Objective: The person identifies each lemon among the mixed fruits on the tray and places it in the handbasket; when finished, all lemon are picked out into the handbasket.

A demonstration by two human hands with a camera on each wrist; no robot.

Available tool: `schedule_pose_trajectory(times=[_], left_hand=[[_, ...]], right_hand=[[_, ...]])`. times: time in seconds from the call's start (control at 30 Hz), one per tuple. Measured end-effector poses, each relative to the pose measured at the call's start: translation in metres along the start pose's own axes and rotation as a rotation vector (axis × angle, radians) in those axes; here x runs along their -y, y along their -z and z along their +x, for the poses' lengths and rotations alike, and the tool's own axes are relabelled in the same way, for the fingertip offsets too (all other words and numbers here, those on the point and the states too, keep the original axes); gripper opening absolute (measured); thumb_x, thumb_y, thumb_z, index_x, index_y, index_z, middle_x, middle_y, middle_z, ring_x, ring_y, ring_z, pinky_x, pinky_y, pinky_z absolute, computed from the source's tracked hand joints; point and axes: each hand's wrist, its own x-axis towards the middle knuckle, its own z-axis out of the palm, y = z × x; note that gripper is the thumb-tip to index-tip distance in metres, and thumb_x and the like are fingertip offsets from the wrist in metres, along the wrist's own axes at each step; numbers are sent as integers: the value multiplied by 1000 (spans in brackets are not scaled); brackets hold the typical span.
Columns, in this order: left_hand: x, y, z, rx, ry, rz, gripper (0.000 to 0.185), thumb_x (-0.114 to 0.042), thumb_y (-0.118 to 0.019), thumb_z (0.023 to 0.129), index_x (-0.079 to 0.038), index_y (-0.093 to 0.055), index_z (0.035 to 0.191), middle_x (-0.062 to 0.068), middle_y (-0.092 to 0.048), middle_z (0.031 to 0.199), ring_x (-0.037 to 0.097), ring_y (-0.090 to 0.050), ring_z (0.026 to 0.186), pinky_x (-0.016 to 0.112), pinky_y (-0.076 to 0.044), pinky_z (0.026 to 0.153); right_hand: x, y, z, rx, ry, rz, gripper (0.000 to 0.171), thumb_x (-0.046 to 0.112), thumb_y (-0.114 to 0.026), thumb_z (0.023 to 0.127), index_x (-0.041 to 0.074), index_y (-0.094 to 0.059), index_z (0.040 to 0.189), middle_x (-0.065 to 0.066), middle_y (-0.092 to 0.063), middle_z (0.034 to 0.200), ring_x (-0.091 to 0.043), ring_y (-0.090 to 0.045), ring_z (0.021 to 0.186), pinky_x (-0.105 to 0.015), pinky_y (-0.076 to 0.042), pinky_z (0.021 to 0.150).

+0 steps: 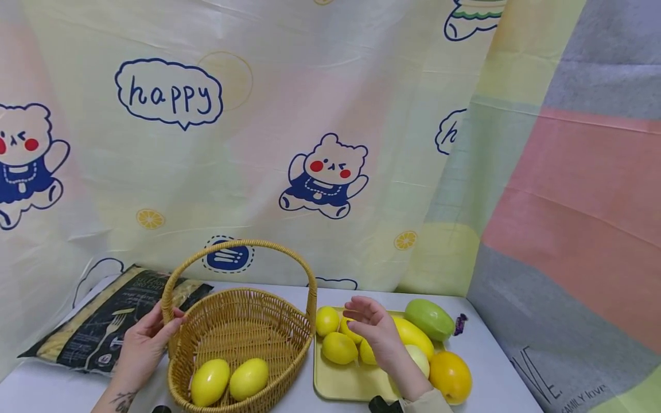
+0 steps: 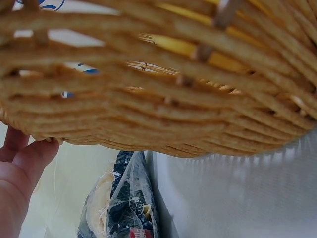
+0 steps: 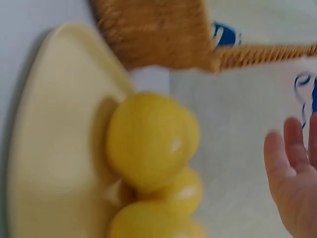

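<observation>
A wicker basket [image 1: 242, 321] with a tall arched handle stands in front of me, two lemons [image 1: 210, 381] lying in its near part. At its left side my left hand [image 1: 144, 344] pinches the base of the handle between thumb and fingers; the left wrist view shows those fingertips at the woven rim [image 2: 99, 141]. Over the yellow tray [image 1: 346, 390] hovers my right hand [image 1: 379, 335], fingers spread and loosely bent, holding nothing. Several lemons [image 1: 339, 348] lie on the tray, with a long yellow fruit [image 1: 413, 335] partly behind the hand.
A black and clear food bag [image 1: 98, 321] lies left of the basket. Toward the tray's right are a green fruit [image 1: 430, 319], an orange fruit [image 1: 451, 377] and a small dark wrapper [image 1: 461, 324]. Patterned cloth [image 1: 258, 172] hangs behind the table.
</observation>
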Motion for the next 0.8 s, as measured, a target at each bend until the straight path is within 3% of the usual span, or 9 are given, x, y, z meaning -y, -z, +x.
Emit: schedule_pose_trajectory(times=[0.23, 0.33, 0.43, 0.53, 0.8], left_hand=[[-1, 1, -1, 14, 20, -13, 65, -33, -56, 92, -14, -26, 146, -27, -57, 94, -14, -56, 88, 10, -50, 76], [-1, 1, -1, 16, 10, -17, 65, -32, -56, 92, -14, -26, 147, -27, -57, 94, -14, -56, 88, 9, -50, 76], [-2, 1, -1, 14, -1, -16, 64, -31, -56, 92, -14, -26, 146, -27, -57, 94, -14, -56, 88, 9, -50, 76], [-1, 1, -1, 14, -8, -18, 64, -30, -56, 92, -14, -27, 146, -27, -56, 94, -14, -56, 88, 9, -50, 76], [-1, 1, -2, 19, -5, -20, 64, -31, -56, 92, -13, -27, 146, -27, -56, 94, -13, -57, 88, 8, -49, 76]], right_hand=[[-25, 17, -4, -305, -2, -13, 44, -7, -60, 82, -3, -47, 124, 1, -60, 109, -19, -56, 108, -17, -50, 86], [-31, 20, -7, -395, -21, -20, 47, -5, -62, 82, -2, -46, 126, -5, -57, 118, -22, -50, 117, -22, -48, 93], [-36, 21, -9, -433, -17, -27, 53, -5, -62, 81, -5, -42, 129, -18, -47, 133, -30, -39, 128, -35, -37, 107], [-39, 20, -9, -448, -8, -32, 58, -7, -62, 79, -8, -37, 132, -24, -36, 141, -34, -29, 135, -46, -24, 113], [-52, 13, -4, -483, -15, -125, 64, -8, -64, 74, -8, -38, 132, -25, -34, 141, -39, -25, 134, -50, -19, 113]])
